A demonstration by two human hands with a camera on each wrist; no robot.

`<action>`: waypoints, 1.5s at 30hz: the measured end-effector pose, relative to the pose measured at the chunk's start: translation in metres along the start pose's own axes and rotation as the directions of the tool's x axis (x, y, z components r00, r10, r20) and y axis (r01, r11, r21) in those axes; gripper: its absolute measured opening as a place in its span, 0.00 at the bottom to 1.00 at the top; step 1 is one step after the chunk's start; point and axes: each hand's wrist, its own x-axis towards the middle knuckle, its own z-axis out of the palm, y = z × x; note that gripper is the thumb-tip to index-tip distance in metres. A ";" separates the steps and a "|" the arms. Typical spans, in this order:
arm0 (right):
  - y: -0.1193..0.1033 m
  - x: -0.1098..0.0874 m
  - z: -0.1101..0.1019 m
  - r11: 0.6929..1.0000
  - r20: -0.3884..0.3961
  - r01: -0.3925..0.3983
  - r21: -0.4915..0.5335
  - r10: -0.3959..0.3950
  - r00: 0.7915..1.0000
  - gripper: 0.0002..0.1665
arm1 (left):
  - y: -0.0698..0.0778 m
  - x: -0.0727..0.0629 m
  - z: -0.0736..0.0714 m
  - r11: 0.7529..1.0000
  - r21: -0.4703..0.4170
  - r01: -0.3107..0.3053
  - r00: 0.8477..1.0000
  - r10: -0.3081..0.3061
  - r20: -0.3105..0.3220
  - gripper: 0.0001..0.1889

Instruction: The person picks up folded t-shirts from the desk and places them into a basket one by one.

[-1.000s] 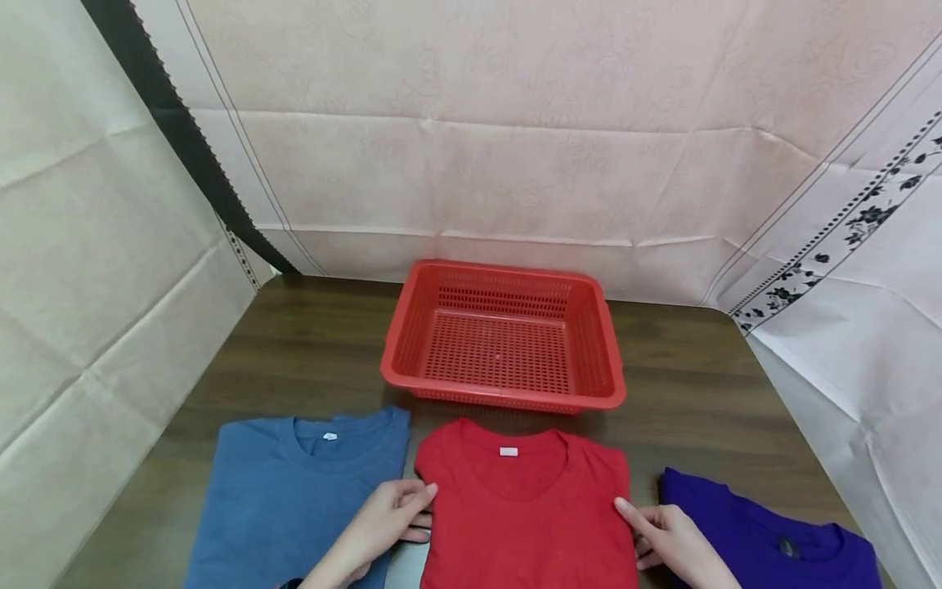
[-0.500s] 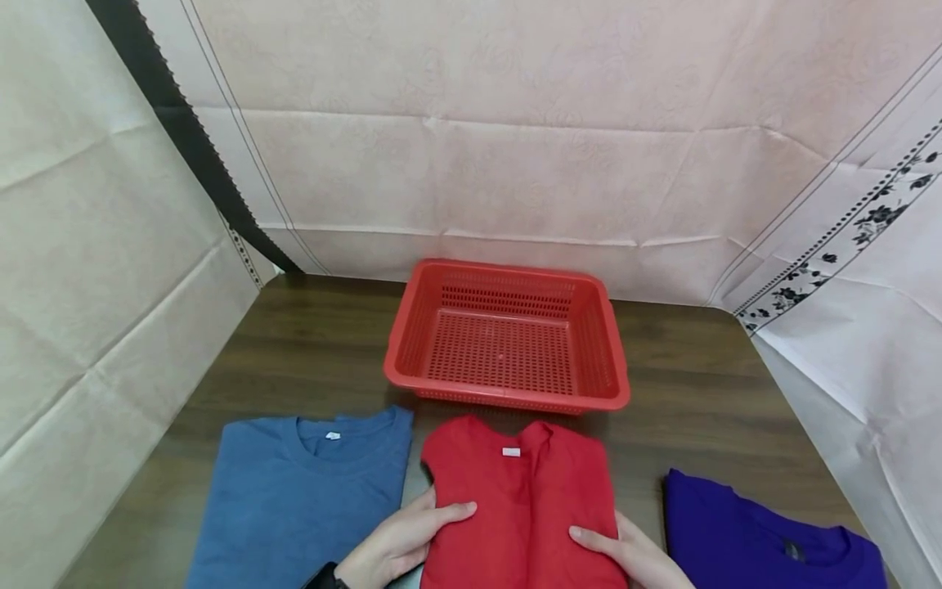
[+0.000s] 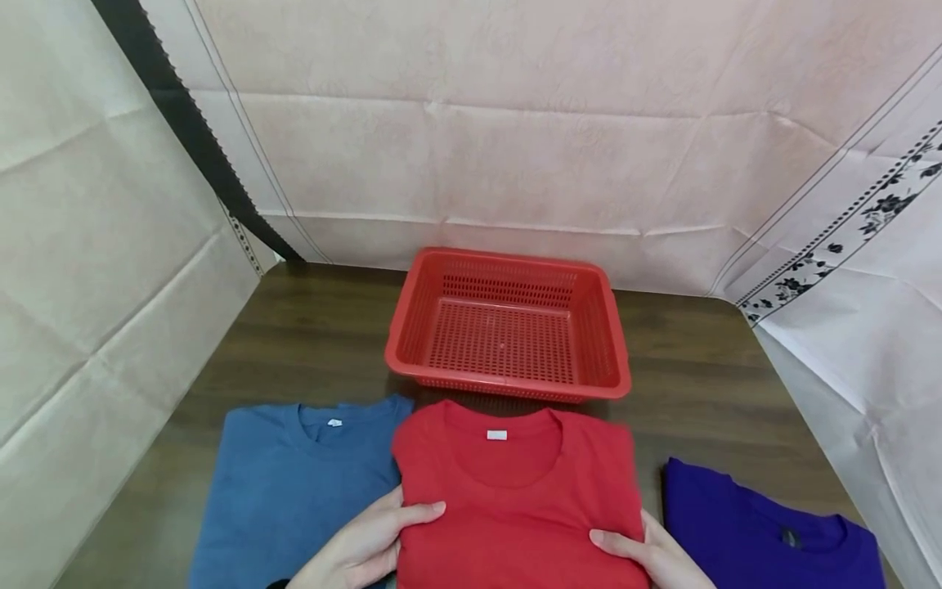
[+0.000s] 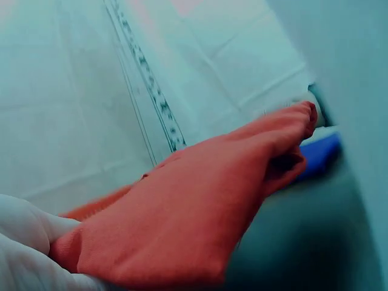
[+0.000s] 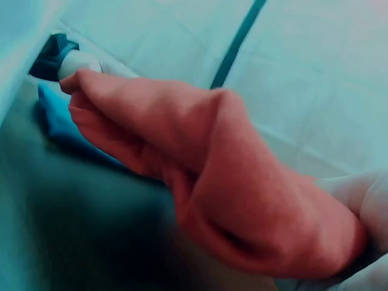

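A folded red T-shirt [image 3: 508,499] with a white neck label is held between both hands at the front centre of the head view. My left hand [image 3: 368,536] grips its left side, thumb on top and fingers underneath. My right hand [image 3: 655,552] grips the right side the same way. In both wrist views the red T-shirt [image 4: 176,212] hangs raised over the table, its folded layers sagging at the near edge. Left of it lies a folded blue T-shirt [image 3: 302,483], partly overlapped by the left hand. To the right lies a folded dark purple T-shirt [image 3: 758,532].
A red plastic basket [image 3: 508,327] with nothing in it stands on the wooden table [image 3: 324,327] just behind the red T-shirt. Pale patterned sheets [image 3: 515,164] hang around the back and sides of the table.
Both hands have gone from pinching the red T-shirt's side edges to gripping it from underneath. The shirt bunched along its middle, then was spread flat again and lifted toward the camera.
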 end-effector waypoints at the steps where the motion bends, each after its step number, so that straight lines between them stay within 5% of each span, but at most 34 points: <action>1: -0.005 -0.004 0.001 1.000 0.004 0.007 0.000 -0.007 1.000 0.40 | 0.005 -0.003 0.003 1.000 0.005 -0.003 1.000 0.003 0.010 0.32; 9: -0.047 -0.022 0.006 0.984 0.047 0.118 0.132 -0.125 0.991 0.27 | 0.059 -0.021 0.024 0.996 0.057 -0.064 0.996 0.060 0.071 0.29; 19: -0.110 -0.022 0.013 0.962 -0.029 0.177 0.206 -0.175 0.984 0.29 | 0.130 -0.006 0.034 0.988 0.112 -0.104 0.992 0.095 0.083 0.24; 26: -0.144 0.001 0.006 0.936 -0.048 0.240 0.256 -0.236 0.971 0.27 | 0.171 0.026 0.035 0.990 0.101 -0.101 0.995 0.099 0.033 0.17; 35: -0.185 0.057 -0.018 0.917 -0.084 0.212 0.338 -0.195 0.977 0.31 | 0.209 0.092 0.024 0.998 -0.022 -0.051 0.991 0.048 -0.122 0.13; 40: -0.195 0.095 -0.025 0.921 -0.129 0.148 0.360 -0.108 0.986 0.41 | 0.220 0.126 0.009 0.998 -0.064 -0.015 0.962 -0.003 -0.272 0.24; 45: -0.191 0.128 -0.023 0.944 -0.178 0.107 0.312 -0.052 0.983 0.34 | 0.219 0.155 -0.010 0.999 -0.002 0.046 0.920 -0.043 -0.391 0.29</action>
